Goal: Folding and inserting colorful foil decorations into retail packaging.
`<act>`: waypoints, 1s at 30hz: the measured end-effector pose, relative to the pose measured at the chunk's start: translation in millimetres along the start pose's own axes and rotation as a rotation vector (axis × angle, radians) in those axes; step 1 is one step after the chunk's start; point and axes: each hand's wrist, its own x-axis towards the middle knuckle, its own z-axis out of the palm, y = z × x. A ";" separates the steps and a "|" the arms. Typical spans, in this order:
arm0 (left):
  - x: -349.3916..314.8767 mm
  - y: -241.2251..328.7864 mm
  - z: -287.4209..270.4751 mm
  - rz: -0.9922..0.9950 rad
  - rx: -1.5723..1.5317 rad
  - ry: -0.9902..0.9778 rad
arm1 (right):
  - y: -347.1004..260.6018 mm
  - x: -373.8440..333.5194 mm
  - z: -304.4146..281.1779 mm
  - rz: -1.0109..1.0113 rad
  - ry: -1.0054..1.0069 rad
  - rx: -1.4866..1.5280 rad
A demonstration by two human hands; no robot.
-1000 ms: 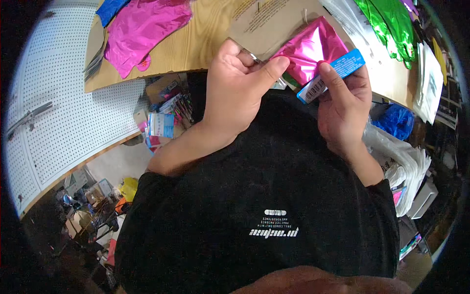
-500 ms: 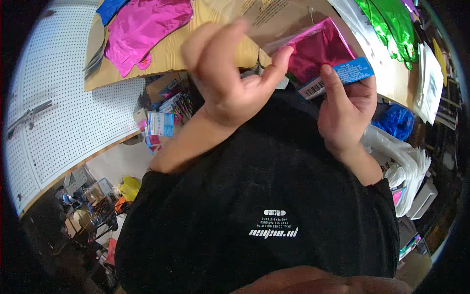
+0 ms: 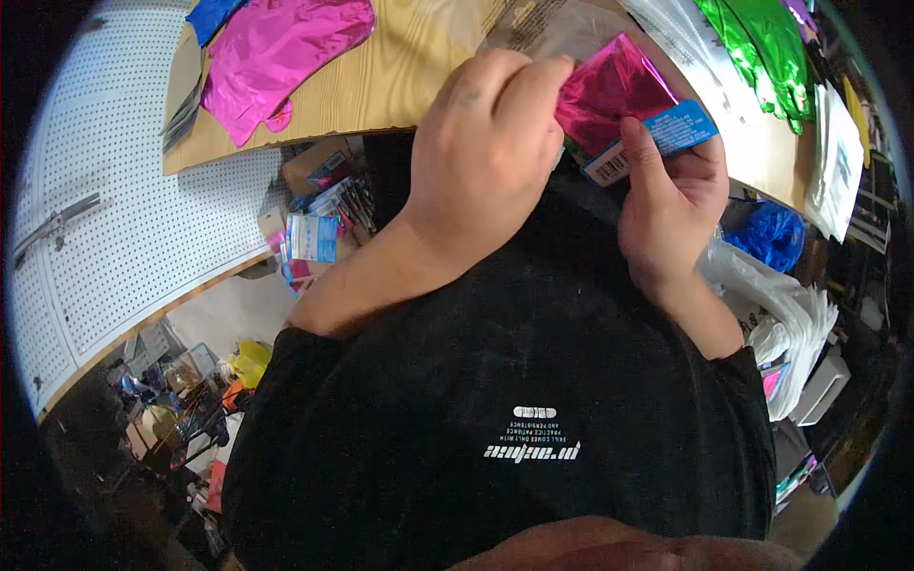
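Observation:
My right hand (image 3: 671,205) pinches a blue printed card (image 3: 678,130) with a barcode, thumb on top and fingers underneath. A folded, shiny pink foil packet (image 3: 617,90) lies against the card's far side. At the packet's left edge, my left hand (image 3: 486,143) is closed with its fingers curled in. The back of that hand hides its fingertips, so what they hold does not show. Clear plastic film (image 3: 562,36) lies just beyond the packet, over the table.
The wood-grained table (image 3: 409,57) bears a flat pink foil balloon (image 3: 286,57) at left and green foil (image 3: 762,57) at far right. White plastic bags (image 3: 795,324) hang at right near a blue bundle (image 3: 766,236). Carded packets (image 3: 312,238) sit below the table at left, beside a white pegboard (image 3: 124,190).
My left hand has turned over and closed, its fingers coming to the packet's left edge. My right hand keeps its hold on the card, which has shifted slightly.

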 end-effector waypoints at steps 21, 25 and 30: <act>-0.3 -6.8 8.5 0.097 -0.001 0.090 | -2.8 6.8 6.3 0.203 -0.086 0.096; -2.5 -7.1 12.9 0.123 -0.005 0.123 | 5.4 8.2 1.6 0.217 -0.057 0.069; -1.2 -4.6 11.2 0.135 -0.003 0.110 | 6.3 11.4 4.0 0.187 -0.051 0.022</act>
